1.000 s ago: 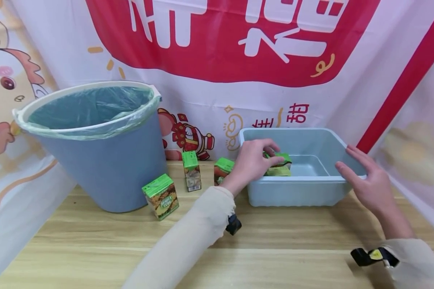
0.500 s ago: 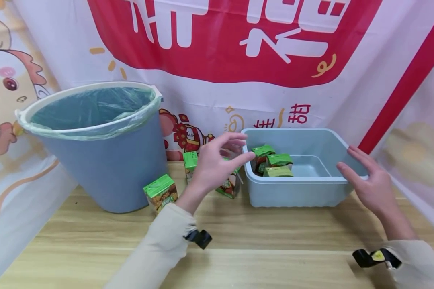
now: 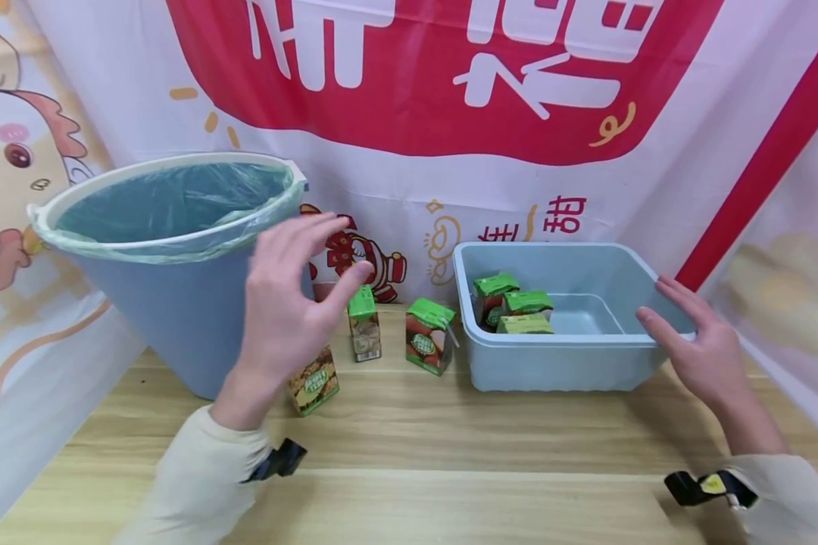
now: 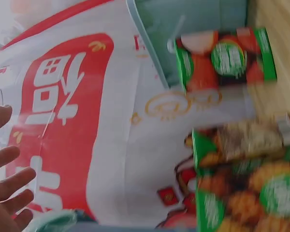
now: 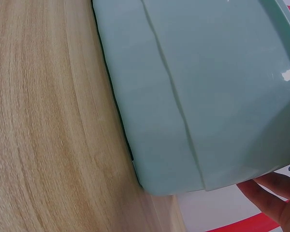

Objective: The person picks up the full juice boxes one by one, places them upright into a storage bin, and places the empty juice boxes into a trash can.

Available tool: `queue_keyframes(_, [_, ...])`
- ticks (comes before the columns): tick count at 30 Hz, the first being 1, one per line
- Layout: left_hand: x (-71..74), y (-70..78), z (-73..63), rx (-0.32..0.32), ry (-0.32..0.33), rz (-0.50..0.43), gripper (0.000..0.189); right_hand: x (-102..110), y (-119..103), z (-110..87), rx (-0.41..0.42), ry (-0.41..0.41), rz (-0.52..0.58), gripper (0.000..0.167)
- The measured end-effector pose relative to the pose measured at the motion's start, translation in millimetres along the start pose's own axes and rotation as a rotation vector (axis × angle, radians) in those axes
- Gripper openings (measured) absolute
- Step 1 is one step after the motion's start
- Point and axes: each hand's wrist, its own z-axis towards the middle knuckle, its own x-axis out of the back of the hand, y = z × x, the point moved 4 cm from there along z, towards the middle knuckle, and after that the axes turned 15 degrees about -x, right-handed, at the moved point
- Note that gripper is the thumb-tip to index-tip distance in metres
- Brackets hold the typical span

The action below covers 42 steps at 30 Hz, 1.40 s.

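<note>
Your left hand is free, holding nothing, fingers loosely spread over the near carton, which stands on the tabletop beside the bin. For a clean pinch, I'd lower thumb and fingers either side of it, clear of the second carton behind. Your right hand touches the tub at its right rim; whether it pinches, I cannot tell. The near carton's long axis is vertical, its printed front facing you and rightward

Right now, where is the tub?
In the head view, the tub stands right of centre on the table, with the right hand at its right end and a small carton just left of it.
</note>
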Motion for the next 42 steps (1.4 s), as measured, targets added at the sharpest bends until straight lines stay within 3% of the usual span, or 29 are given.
queue_keyframes(3, [18.8,-2.4,0.1,-0.074,0.078,0.107,0.049,0.7,-1.4,-0.1,-0.005,0.007,-0.003,0.076])
queue_keyframes(6, [35.6,-8.1,-3.4,-0.105,0.13,0.205,0.052,1.3,-2.4,-0.2,-0.003,0.006,0.002,0.076])
queue_keyframes(14, [70.2,-29.5,-15.9,-0.073,0.243,0.355,0.058,1.2,-1.5,-0.5,-0.004,-0.001,-0.008,0.075])
queue_keyframes(24, [89.8,-57.9,-26.0,-0.028,0.44,0.444,0.053,0.4,0.3,-0.8,-0.006,0.006,-0.013,0.076])
queue_keyframes(31, [98.5,-75.2,-33.4,-0.023,0.464,0.446,0.057,1.2,0.2,-1.6,-0.009,0.002,-0.015,0.076])
queue_keyframes(38, [97.3,-76.0,-36.3,-0.017,0.47,0.452,0.054,3.0,-4.7,-1.7,0.002,-0.011,-0.06,0.078])
queue_keyframes(42, [96.6,-75.1,-35.3,-0.02,0.495,0.447,0.052,7.6,-13.9,-1.1,0.027,0.03,-0.072,0.08])
